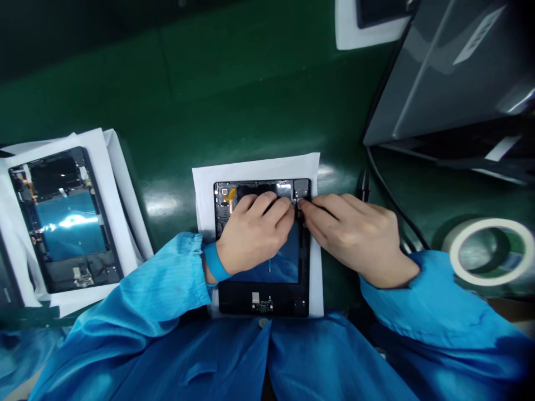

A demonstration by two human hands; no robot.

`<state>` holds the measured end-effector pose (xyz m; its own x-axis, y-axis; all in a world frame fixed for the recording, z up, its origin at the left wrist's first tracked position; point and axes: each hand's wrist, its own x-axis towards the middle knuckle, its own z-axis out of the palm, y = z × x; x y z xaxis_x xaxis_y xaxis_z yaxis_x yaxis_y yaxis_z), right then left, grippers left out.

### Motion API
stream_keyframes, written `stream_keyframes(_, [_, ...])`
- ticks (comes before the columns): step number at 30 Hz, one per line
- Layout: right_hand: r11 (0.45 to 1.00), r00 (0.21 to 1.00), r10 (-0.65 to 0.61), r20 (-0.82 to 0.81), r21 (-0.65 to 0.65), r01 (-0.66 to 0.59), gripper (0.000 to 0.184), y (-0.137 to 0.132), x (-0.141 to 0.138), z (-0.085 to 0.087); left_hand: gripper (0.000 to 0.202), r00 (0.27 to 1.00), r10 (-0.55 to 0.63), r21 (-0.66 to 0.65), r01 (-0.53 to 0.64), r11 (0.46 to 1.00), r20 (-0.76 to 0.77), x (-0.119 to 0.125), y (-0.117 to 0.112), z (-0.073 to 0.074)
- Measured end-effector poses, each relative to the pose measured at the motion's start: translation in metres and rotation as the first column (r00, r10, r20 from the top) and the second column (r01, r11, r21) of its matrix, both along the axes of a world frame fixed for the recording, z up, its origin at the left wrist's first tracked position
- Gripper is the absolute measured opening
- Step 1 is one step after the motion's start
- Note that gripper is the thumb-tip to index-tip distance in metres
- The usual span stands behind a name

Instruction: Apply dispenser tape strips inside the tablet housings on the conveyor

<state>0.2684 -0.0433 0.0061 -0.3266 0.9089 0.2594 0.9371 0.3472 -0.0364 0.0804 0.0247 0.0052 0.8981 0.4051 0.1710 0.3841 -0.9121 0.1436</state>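
Observation:
An opened tablet lies on a sheet of white paper right before me, its inner parts facing up. My left hand rests over its upper middle with the fingers curled, the tips near the top right part of the frame. From the right, my right hand pinches at the tablet's upper right edge. The fingertips of both hands almost meet there. Whatever lies between them is too small or hidden to make out. An orange flex cable shows at the tablet's upper left.
Another opened tablet lies on paper at the left. On the right are a roll of tape, a dark pen-like tool, a black cable and a large grey casing. A dark device sits on paper at the top.

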Motion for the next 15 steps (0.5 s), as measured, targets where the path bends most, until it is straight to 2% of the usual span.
stream_keyframes(4, [1.0,0.998,-0.003,0.055,-0.017,0.004,0.017,0.0,0.0,0.001,0.027,1.0,-0.001,-0.012,0.001,1.0,-0.003,0.001,0.0,0.002])
stream_keyframes(10, [0.998,0.999,-0.023,0.039,-0.055,0.025,0.025,-0.005,-0.003,0.001,0.026,0.999,0.005,-0.011,-0.005,1.0,-0.033,0.0,0.001,0.004])
stream_keyframes(15, [0.992,0.997,-0.052,0.049,-0.116,0.057,0.034,-0.013,-0.013,0.005,0.036,0.996,0.007,-0.001,-0.007,1.0,-0.085,0.003,0.002,0.007])
